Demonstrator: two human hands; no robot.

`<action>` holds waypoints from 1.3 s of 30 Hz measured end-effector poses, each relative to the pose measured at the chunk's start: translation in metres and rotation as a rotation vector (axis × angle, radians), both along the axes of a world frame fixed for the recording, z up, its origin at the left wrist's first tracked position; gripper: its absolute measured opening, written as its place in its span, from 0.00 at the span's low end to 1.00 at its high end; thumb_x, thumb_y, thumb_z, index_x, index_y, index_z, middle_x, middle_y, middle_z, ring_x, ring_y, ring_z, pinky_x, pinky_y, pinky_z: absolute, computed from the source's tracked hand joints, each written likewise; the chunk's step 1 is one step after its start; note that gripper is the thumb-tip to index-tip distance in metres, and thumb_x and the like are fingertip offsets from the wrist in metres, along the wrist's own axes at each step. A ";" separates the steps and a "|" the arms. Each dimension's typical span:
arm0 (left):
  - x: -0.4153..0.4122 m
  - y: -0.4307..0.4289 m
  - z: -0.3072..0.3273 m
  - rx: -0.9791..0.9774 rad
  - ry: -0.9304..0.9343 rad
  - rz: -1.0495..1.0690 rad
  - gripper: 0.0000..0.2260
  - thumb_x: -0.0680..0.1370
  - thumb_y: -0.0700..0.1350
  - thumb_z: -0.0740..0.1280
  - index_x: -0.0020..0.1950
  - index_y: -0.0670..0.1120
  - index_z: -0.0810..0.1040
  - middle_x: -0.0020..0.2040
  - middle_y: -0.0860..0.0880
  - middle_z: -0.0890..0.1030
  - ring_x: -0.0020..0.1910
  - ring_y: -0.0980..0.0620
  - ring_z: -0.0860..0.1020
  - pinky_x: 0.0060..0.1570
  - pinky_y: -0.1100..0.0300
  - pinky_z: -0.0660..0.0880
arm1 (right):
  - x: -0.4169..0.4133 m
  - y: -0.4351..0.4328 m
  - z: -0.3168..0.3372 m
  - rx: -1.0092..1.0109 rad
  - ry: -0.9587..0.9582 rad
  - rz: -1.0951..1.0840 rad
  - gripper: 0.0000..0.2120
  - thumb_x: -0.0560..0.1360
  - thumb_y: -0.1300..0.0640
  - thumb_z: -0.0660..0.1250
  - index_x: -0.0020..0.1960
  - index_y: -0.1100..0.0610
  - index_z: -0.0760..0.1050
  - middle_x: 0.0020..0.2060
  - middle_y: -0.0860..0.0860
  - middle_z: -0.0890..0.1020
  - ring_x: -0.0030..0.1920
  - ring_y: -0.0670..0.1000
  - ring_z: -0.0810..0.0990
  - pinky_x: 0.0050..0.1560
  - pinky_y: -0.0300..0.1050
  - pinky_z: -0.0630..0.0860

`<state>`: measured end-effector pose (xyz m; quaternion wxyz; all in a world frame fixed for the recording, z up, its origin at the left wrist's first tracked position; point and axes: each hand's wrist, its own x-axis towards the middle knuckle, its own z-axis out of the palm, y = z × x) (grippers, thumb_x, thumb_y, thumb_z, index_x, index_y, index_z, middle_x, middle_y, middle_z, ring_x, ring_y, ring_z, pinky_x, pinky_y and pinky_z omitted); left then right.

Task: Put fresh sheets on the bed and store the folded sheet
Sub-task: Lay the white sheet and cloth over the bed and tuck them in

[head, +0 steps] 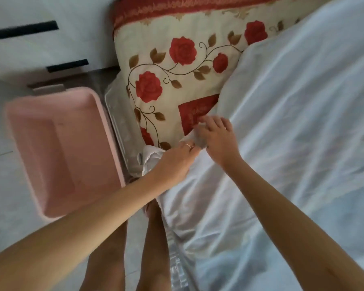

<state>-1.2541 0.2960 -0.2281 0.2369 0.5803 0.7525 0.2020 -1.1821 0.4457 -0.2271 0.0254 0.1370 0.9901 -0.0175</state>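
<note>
A white sheet (292,127) lies rumpled across the bed, covering most of it on the right. Its near corner is bunched at the bed's left edge. My left hand (174,162), with a ring on one finger, grips that bunched corner of the sheet. My right hand (216,136) pinches the sheet's edge just beside it, where the white cloth meets the rose-patterned bedding (177,66). That cream bedding with red roses shows uncovered at the head of the bed.
An open pink plastic box (57,152) stands on the tiled floor left of the bed, with a clear lid (118,122) leaning between it and the bed. A white drawer unit (29,43) is at the top left. My bare legs (135,248) stand beside the bed.
</note>
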 end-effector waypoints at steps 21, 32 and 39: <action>-0.011 0.025 -0.004 -0.302 -0.393 0.491 0.08 0.73 0.49 0.69 0.42 0.49 0.70 0.33 0.55 0.70 0.33 0.54 0.71 0.28 0.62 0.60 | -0.061 0.111 0.030 0.048 -0.709 0.038 0.43 0.61 0.40 0.76 0.69 0.55 0.64 0.66 0.53 0.71 0.72 0.57 0.61 0.72 0.60 0.41; 0.022 0.029 0.001 -0.032 0.039 0.397 0.08 0.66 0.30 0.66 0.38 0.42 0.72 0.27 0.48 0.71 0.23 0.48 0.71 0.27 0.62 0.60 | 0.020 0.140 0.033 0.086 -0.142 0.355 0.09 0.65 0.64 0.66 0.44 0.58 0.69 0.47 0.55 0.79 0.51 0.55 0.73 0.60 0.53 0.61; 0.008 0.028 0.012 -0.169 -0.484 0.653 0.16 0.72 0.32 0.65 0.57 0.45 0.72 0.39 0.53 0.75 0.34 0.54 0.74 0.30 0.68 0.65 | 0.004 0.134 0.052 -0.232 -0.564 0.166 0.18 0.69 0.45 0.67 0.54 0.55 0.72 0.46 0.45 0.76 0.52 0.49 0.73 0.58 0.46 0.55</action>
